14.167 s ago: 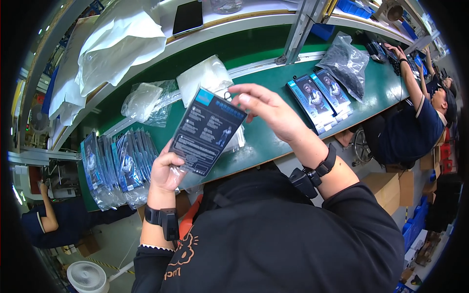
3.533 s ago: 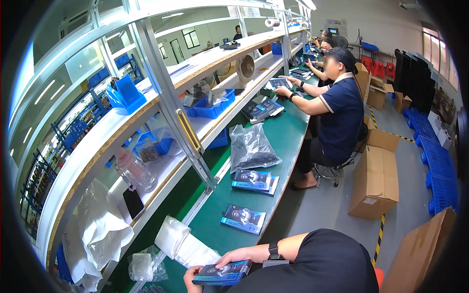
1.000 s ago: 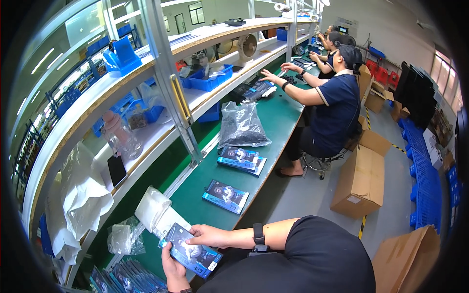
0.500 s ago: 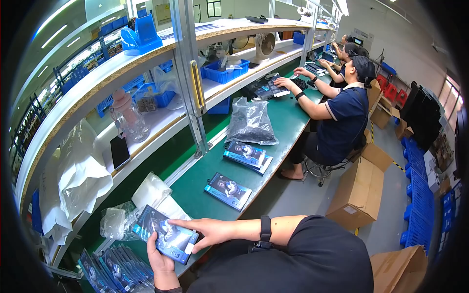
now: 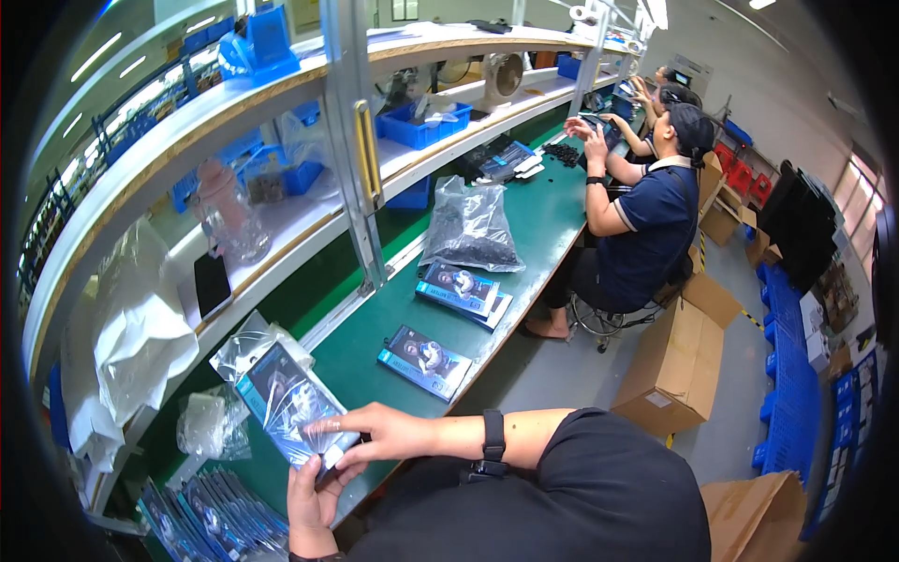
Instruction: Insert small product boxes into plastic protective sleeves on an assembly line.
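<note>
I hold a flat blue and black retail package (image 5: 286, 403) in a clear plastic sleeve over the green bench (image 5: 356, 351). My left hand (image 5: 314, 501) grips its lower edge from below. My right hand (image 5: 379, 436) lies across its lower right corner, fingers pinching the sleeve. A clear plastic bag (image 5: 245, 345) lies on the bench just behind the package. Further right on the bench lies a single similar package (image 5: 424, 361), and beyond it a small stack of them (image 5: 464, 292).
A row of packaged boxes (image 5: 211, 506) stands at the lower left. A bag of dark parts (image 5: 471, 228) sits mid-bench. Seated people (image 5: 646, 215) work further along the bench. Cardboard boxes (image 5: 679, 365) stand on the floor to the right. Shelves with blue bins (image 5: 421, 122) run above.
My view has swung down and left toward the bench. The package has come up in front of me, held by both hands, and now sits closer and more upright.
</note>
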Available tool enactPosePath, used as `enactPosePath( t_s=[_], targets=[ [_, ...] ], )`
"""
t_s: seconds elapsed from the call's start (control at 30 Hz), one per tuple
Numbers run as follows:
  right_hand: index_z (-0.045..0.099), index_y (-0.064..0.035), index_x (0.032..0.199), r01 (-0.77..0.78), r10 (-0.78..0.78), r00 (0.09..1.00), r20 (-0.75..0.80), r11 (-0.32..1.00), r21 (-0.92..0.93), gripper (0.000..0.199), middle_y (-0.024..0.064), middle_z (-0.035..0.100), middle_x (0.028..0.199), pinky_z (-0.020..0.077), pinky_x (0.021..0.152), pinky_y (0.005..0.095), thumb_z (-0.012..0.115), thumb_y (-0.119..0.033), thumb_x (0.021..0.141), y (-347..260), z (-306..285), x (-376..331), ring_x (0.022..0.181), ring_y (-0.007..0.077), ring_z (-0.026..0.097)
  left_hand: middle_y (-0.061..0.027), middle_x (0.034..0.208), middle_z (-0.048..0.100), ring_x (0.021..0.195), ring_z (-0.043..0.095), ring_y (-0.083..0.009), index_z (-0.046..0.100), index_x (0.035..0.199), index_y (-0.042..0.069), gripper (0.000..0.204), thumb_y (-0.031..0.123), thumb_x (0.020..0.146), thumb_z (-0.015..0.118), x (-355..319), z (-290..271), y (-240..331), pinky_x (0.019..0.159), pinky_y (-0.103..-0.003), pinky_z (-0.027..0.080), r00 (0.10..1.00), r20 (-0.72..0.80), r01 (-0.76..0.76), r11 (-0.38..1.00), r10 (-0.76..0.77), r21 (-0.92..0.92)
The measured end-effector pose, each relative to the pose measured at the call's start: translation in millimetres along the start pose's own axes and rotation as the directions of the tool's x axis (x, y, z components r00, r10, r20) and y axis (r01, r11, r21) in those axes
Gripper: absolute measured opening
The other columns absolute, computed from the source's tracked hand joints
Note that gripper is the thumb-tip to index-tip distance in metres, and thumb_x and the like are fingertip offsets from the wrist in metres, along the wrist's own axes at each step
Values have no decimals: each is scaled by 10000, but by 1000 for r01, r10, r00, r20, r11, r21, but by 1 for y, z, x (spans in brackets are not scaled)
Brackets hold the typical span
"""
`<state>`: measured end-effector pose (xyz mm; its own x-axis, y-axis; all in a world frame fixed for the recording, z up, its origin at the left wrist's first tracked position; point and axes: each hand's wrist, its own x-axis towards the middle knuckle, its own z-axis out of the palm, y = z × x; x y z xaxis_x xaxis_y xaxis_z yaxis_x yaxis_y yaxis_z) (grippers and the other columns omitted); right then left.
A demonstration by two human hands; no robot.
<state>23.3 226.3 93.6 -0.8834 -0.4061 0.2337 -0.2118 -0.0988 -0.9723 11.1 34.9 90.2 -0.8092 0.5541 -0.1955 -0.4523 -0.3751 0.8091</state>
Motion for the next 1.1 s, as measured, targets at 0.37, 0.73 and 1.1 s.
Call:
enactPosePath(
  t_s=[0.37, 0.73, 1.1],
  targets=[
    [530, -38, 1196, -201, 245, 967, -66, 898, 391, 554, 96, 511, 1196, 402, 934, 297, 668, 62, 668, -1, -18, -4, 1081, 179, 497, -86, 1159, 532, 1057, 506, -166, 455, 1211, -28, 610, 135, 697, 740, 2, 13, 30, 935, -310, 379, 979, 196, -13, 951, -51, 310],
    [589, -25, 1114, -267, 243, 961, 134, 938, 219, 473, 81, 571, 1123, 417, 888, 264, 707, 37, 660, 1, -25, -7, 1026, 153, 530, -72, 975, 605, 863, 579, -141, 573, 1015, -8, 388, 355, 900, 496, 8, -30, 22, 740, -288, 468, 982, -187, 54, 978, -16, 203],
    [497, -43, 958, -549, 472, 833, 287, 768, 329, 194, 51, 574, 682, 499, 470, 217, 619, -55, 808, 26, -19, 1, 546, 125, 609, -28, 916, 572, 747, 561, -163, 505, 1064, 73, 293, 240, 836, 582, -13, -74, -15, 623, -303, 444, 774, -611, -161, 985, 168, 66]
  ],
)
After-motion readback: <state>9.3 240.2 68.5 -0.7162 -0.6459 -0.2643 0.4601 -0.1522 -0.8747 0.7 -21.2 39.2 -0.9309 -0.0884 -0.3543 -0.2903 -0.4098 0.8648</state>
